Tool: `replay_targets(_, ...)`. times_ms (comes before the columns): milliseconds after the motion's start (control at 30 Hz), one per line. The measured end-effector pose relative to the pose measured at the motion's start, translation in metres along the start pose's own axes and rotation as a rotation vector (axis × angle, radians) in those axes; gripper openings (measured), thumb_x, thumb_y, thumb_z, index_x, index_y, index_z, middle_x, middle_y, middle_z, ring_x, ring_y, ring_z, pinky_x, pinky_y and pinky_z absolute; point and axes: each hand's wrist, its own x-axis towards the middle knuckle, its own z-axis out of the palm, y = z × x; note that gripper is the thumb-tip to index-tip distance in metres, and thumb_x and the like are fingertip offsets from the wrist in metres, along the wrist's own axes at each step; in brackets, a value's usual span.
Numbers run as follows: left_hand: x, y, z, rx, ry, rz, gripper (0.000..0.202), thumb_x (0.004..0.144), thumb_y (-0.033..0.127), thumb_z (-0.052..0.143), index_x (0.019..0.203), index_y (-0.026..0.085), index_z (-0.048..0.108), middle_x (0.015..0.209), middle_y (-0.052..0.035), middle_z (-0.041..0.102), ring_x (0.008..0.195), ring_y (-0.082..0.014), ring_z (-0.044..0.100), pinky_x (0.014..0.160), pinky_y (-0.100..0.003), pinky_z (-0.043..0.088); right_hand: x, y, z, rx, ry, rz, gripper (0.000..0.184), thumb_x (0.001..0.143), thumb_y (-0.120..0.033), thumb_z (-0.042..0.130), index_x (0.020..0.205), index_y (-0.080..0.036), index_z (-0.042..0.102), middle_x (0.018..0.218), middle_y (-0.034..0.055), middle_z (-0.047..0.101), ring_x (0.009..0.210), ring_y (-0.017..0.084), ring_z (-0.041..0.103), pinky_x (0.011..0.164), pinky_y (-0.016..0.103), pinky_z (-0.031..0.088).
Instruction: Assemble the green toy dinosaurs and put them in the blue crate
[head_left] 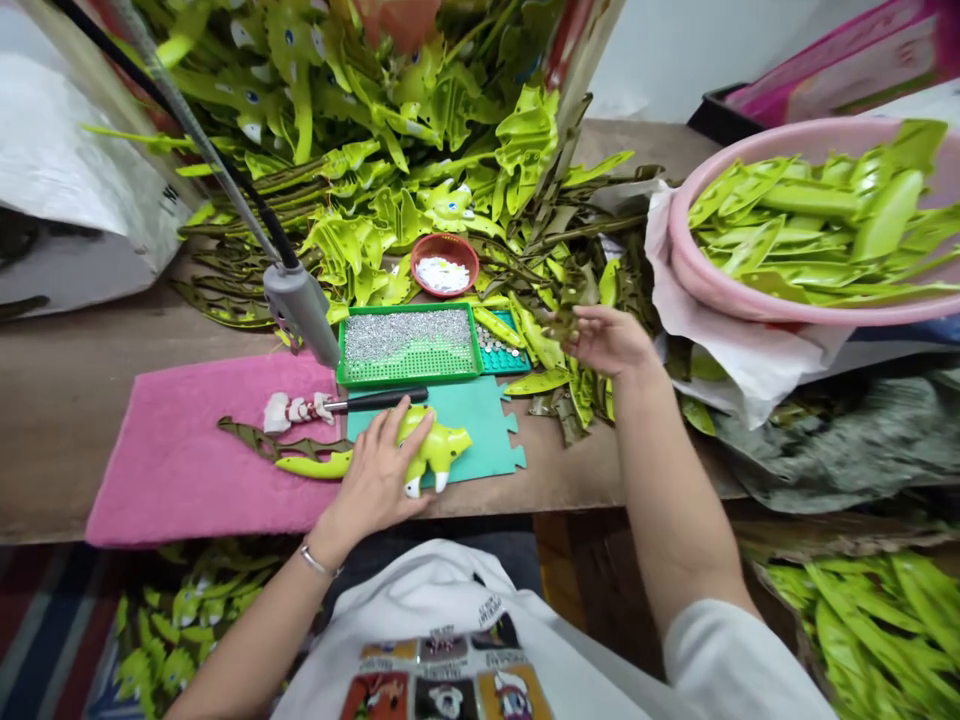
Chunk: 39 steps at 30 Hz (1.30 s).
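Note:
My left hand [379, 465] lies over a lime-green plastic toy dinosaur body [442, 447] with white feet, its fingers and thumb around the near part. The toy rests on a teal foam mat [487, 400], its long tail and an olive-green strip [255, 437] reaching left over a pink cloth [180, 440]. Just above my left fingers lies a screwdriver [382, 398] with a black handle and a white-and-red wrapped shaft. My right hand [611, 340] is raised by the heaped parts, its fingertips pinching a dark olive plastic piece [564, 322], partly blurred.
A green tray [341, 350] of small metal screws and a red bowl [416, 283] of white bits stand ahead. Heaped green parts [352, 240] fill the back. On the right is a pink basin [682, 245] of green pieces. A grey lamp stand [300, 310] rises at left.

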Motion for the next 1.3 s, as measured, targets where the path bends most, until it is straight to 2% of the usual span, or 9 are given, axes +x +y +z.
replay_targets(100,0.002,0.001,-0.002,-0.005,0.014,0.001,0.095,0.071,0.036,0.078,0.154,0.025,0.033,0.159,-0.0204,0.027,0.131,-0.0449,0.041,0.101,-0.058,0.043,-0.015,0.0,-0.019,0.227,-0.125,-0.108,0.031,0.072,-0.037,0.056,0.094,-0.019,0.068,0.097,0.0045,0.073,0.07,0.012,0.06,0.055,0.023,0.047)
replay_targets(167,0.003,0.003,-0.004,-0.011,0.052,0.009,0.095,0.07,0.035,0.078,0.154,0.025,0.035,0.158,-0.0203,0.028,0.131,-0.044,0.041,0.102,-0.058,0.042,-0.027,0.008,-0.017,0.261,-0.172,-0.146,0.034,0.068,-0.039,0.063,0.096,-0.022,0.07,0.099,0.0031,0.073,0.071,0.012,0.062,0.056,0.023,0.048)
replay_targets(333,0.002,0.006,-0.01,-0.015,0.22,0.053,0.09,0.072,0.036,0.077,0.152,0.025,0.038,0.161,-0.0187,0.022,0.135,-0.0423,0.037,0.108,-0.057,0.036,-0.067,0.061,0.029,0.129,-0.365,-0.105,0.053,0.054,-0.024,0.087,0.102,-0.025,0.065,0.1,0.0019,0.075,0.08,0.018,0.07,0.07,0.033,0.058)
replay_targets(433,0.0,0.006,-0.009,-0.011,0.235,0.064,0.085,0.074,0.037,0.076,0.151,0.026,0.04,0.162,-0.0181,0.019,0.137,-0.0413,0.037,0.109,-0.056,0.036,-0.092,0.096,0.06,0.131,-0.414,-0.096,0.054,0.058,-0.026,0.089,0.106,-0.027,0.063,0.103,0.0024,0.076,0.09,0.019,0.071,0.082,0.035,0.059)
replay_targets(533,-0.002,0.006,-0.006,-0.003,0.241,0.069,0.079,0.077,0.039,0.075,0.148,0.027,0.045,0.163,-0.0176,0.017,0.135,-0.0404,0.038,0.107,-0.055,0.037,-0.108,0.114,0.078,0.197,-0.432,-0.032,0.057,0.063,-0.034,0.087,0.115,-0.028,0.063,0.105,0.0034,0.077,0.097,0.021,0.071,0.091,0.037,0.057)
replay_targets(633,-0.005,0.006,-0.002,0.015,0.247,0.08,0.074,0.079,0.043,0.075,0.146,0.027,0.048,0.163,-0.0173,0.017,0.134,-0.04,0.039,0.106,-0.054,0.038,-0.112,0.118,0.083,0.259,-0.423,0.05,0.058,0.064,-0.038,0.084,0.118,-0.025,0.066,0.102,0.0049,0.078,0.099,0.024,0.071,0.092,0.04,0.057)
replay_targets(900,-0.015,0.008,0.011,0.064,0.226,0.033,0.076,0.075,0.034,0.078,0.146,0.033,0.049,0.165,-0.0137,0.017,0.134,-0.0402,0.039,0.104,-0.054,0.041,-0.121,0.122,0.087,0.331,-0.342,0.124,0.036,0.06,-0.032,0.081,0.095,-0.024,0.073,0.09,0.0037,0.078,0.09,0.025,0.072,0.083,0.042,0.058)
replay_targets(1100,-0.019,0.003,0.015,-0.002,0.225,0.029,0.073,0.074,0.031,0.078,0.142,0.038,0.052,0.162,-0.0103,0.027,0.135,-0.0393,0.041,0.108,-0.055,0.037,-0.134,0.128,0.109,0.248,-0.154,0.117,0.042,0.044,-0.029,0.091,0.08,-0.021,0.071,0.081,0.0007,0.074,0.079,0.02,0.067,0.08,0.035,0.056)
replay_targets(1300,-0.02,-0.001,0.013,0.001,0.24,0.074,0.075,0.073,0.029,0.079,0.143,0.038,0.051,0.163,-0.0104,0.024,0.137,-0.0404,0.039,0.109,-0.056,0.037,-0.136,0.118,0.113,0.269,-0.127,0.121,0.038,0.041,-0.027,0.091,0.071,-0.02,0.069,0.082,-0.0003,0.075,0.082,0.018,0.067,0.085,0.036,0.056)
